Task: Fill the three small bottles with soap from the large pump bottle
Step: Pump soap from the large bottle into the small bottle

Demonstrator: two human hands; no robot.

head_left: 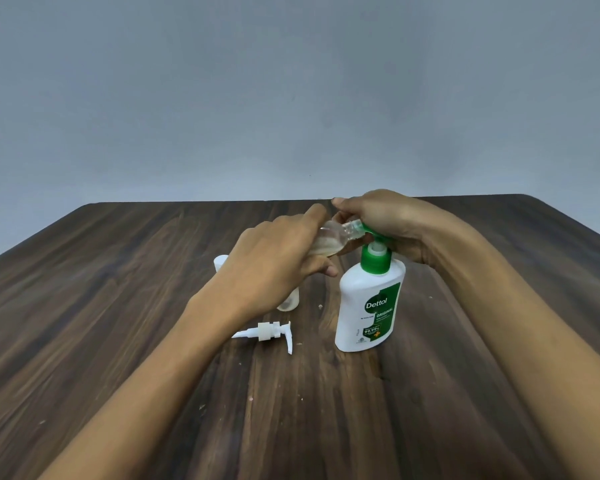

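Observation:
The large white pump bottle [369,306] with a green collar and label stands upright on the table, right of centre. My left hand [278,261] grips a small clear bottle [333,237], tilted with its open neck against the green pump spout; a little pale soap shows inside it. My right hand [392,223] lies over the green pump head with its fingers curled round it. Two other small bottles are mostly hidden behind my left hand: one [220,263] shows at the left, the other [288,301] below my wrist.
A loose white pump cap with its tube [267,332] lies on the dark wooden table [326,410], just left of the large bottle. Small white crumbs dot the wood. A plain grey wall rises behind the far edge.

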